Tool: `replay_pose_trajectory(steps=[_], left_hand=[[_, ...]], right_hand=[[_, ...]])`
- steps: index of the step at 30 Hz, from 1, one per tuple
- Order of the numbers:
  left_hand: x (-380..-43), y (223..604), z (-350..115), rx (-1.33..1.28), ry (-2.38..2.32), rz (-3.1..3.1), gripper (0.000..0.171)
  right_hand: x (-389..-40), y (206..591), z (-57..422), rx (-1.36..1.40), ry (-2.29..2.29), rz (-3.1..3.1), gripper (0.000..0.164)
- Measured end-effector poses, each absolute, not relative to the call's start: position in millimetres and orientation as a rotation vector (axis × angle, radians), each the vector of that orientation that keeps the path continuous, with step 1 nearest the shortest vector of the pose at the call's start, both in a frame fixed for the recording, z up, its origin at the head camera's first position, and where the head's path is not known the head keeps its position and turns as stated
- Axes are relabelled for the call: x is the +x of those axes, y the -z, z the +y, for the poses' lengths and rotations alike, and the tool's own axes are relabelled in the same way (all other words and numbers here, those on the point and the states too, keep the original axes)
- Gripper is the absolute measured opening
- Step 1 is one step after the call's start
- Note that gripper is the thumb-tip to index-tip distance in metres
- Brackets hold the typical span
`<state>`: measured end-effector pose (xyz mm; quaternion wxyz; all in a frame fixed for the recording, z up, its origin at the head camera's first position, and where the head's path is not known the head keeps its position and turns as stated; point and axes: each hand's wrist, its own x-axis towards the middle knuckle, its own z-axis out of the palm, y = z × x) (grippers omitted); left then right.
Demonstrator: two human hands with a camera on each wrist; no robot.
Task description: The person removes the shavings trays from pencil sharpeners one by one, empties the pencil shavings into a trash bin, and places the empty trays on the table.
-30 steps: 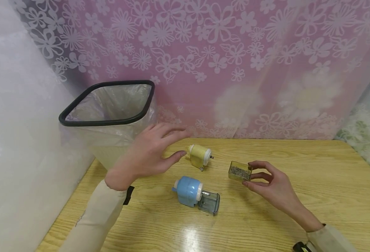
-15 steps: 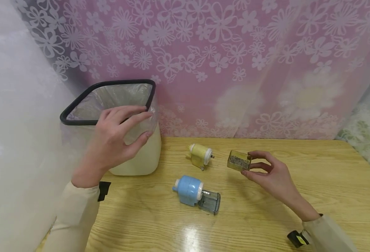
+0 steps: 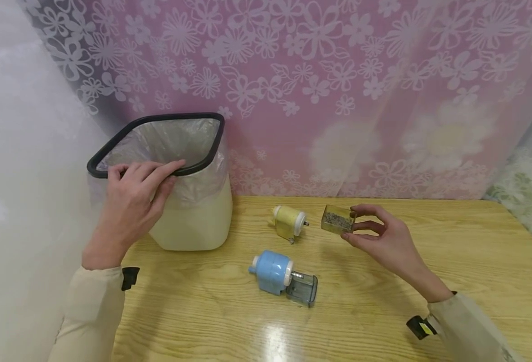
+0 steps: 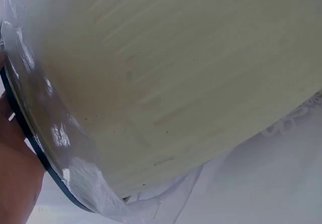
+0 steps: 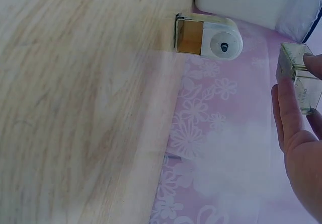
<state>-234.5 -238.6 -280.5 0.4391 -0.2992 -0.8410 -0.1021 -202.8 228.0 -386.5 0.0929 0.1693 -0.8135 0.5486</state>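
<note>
My left hand (image 3: 130, 201) is at the near side of the trash bin (image 3: 198, 226), its fingers hooked over the black rim (image 4: 37, 146) and the thumb outside. With thumb and fingertips, my right hand (image 3: 390, 241) holds a clear yellowish shavings drawer (image 3: 331, 228) above the table; grey pencil shavings lie in it. Just left of that drawer stands a yellow pencil sharpener (image 3: 286, 221), whose drawer slot shows hollow in the right wrist view. Nearer to me is a blue pencil sharpener (image 3: 270, 271) with its smoky clear drawer (image 3: 302, 289) sticking out to the right.
A clear plastic liner (image 3: 207, 186) hangs over the bin's rim. The wood-grain table (image 3: 374, 322) ends at a pink flowered curtain (image 3: 293, 100) behind. A pale sheet (image 3: 21, 151) hangs close on the left.
My left hand has moved left from above the yellow sharpener onto the bin's rim. The right hand has raised the shavings drawer and carried it slightly left. Both sharpeners stay put.
</note>
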Motion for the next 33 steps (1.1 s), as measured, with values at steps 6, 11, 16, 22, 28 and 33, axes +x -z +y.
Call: replay_pose_trajectory(steps=[6, 11, 16, 22, 28, 33], left_hand=[[-237.1, 282.3, -241.3, -0.746, 0.221, -2.077, 0.031], [-237.1, 282.7, -241.0, -0.765, 0.219, -2.054, 0.032], [-236.4, 282.1, -241.7, -0.776, 0.239, -2.079, 0.031], [-236.9, 282.3, -241.7, -0.777, 0.259, -2.063, 0.030], [-237.4, 283.2, -241.3, -0.787, 0.213, -2.042, 0.031], [-237.5, 281.7, -240.7, -0.771, 0.234, -2.071, 0.028]], right_hand=[[-207.9, 384.4, 224.9, 0.489, -1.601, -2.434, 0.049], [-214.5, 383.6, 223.2, 0.473, -1.585, -2.450, 0.050], [-223.8, 380.3, 220.2, 0.446, -1.588, -2.463, 0.051], [-236.8, 369.8, 215.5, 0.417, -1.584, -2.494, 0.054], [-248.4, 362.0, 211.1, 0.406, -1.541, -2.530, 0.054], [-257.9, 359.1, 206.1, 0.415, -1.526, -2.543, 0.055]])
